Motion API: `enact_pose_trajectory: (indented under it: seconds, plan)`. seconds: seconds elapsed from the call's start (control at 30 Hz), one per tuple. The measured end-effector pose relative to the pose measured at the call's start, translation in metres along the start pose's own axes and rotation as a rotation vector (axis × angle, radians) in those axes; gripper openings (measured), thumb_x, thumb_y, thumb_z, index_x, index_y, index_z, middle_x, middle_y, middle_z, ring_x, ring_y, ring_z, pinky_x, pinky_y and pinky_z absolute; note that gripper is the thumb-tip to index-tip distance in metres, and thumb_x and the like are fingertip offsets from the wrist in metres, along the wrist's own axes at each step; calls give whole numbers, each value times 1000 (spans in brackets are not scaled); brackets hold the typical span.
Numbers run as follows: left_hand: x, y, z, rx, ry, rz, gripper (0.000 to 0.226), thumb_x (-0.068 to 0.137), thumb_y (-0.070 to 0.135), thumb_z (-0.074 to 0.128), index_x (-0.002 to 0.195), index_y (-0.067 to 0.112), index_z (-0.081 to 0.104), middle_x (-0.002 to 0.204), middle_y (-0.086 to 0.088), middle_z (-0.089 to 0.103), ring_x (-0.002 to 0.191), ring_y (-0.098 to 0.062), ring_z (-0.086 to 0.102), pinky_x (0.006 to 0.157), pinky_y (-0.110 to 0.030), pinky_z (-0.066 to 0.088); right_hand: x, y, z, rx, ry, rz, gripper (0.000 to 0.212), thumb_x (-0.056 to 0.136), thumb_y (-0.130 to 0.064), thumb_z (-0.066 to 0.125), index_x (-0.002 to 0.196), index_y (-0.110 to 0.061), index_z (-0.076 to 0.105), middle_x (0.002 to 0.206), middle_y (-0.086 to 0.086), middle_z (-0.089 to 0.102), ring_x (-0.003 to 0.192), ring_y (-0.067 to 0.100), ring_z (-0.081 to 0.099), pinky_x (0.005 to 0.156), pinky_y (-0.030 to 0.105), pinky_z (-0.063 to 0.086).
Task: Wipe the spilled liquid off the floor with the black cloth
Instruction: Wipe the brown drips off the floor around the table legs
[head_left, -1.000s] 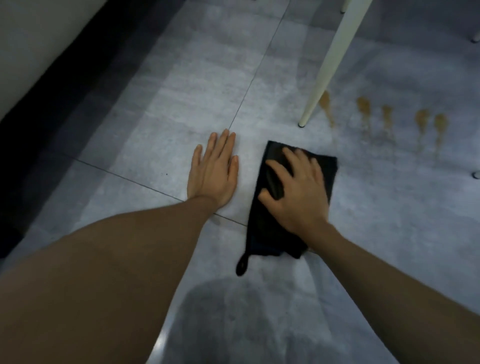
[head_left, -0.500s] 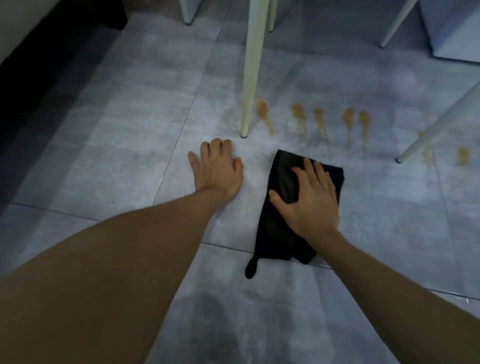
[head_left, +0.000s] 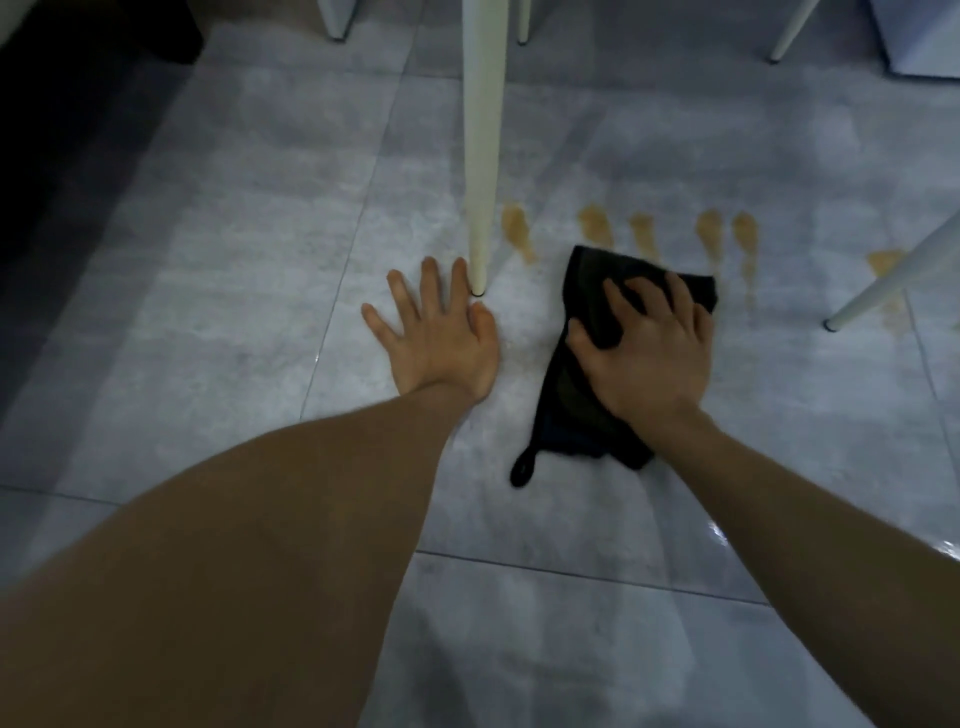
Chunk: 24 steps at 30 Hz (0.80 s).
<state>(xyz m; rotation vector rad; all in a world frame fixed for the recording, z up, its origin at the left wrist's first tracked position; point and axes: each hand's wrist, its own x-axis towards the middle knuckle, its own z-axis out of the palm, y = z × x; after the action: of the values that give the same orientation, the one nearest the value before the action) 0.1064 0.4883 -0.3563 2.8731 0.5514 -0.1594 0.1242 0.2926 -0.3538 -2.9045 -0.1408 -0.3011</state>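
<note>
A folded black cloth (head_left: 576, 395) lies flat on the grey tiled floor (head_left: 260, 291), with a small loop at its near corner. My right hand (head_left: 649, 353) presses down on the cloth, fingers curled into its top. Several brown streaks of spilled liquid (head_left: 706, 234) run in a row just beyond the cloth's far edge, and another patch (head_left: 885, 260) lies further right. My left hand (head_left: 436, 338) rests flat on the floor, fingers spread, to the left of the cloth, its fingertips touching the foot of a white furniture leg.
A white leg (head_left: 483, 156) stands upright between my hands. A slanted white leg (head_left: 898, 280) lands at the right, beside the far patch. More white legs (head_left: 789, 31) stand at the back. A dark strip (head_left: 62, 156) runs along the left wall.
Both hands and the cloth have slid forward across the floor. The cloth's far edge now reaches the near ends of the streaks, and my left fingertips have come up to the white leg.
</note>
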Motion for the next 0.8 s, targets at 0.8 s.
enact_pose_trajectory:
  seconds: [0.8]
  plan:
    - [6,-3,3,34,-6,16,59,103,45,5,158,33,-9,168,2,-11,151,-36,-21,114,-68,-12,80,-33,23,65,-165,-114,68,93,-66,39,149,-28,47,158,-2,40,151,29,20,123,47,14]
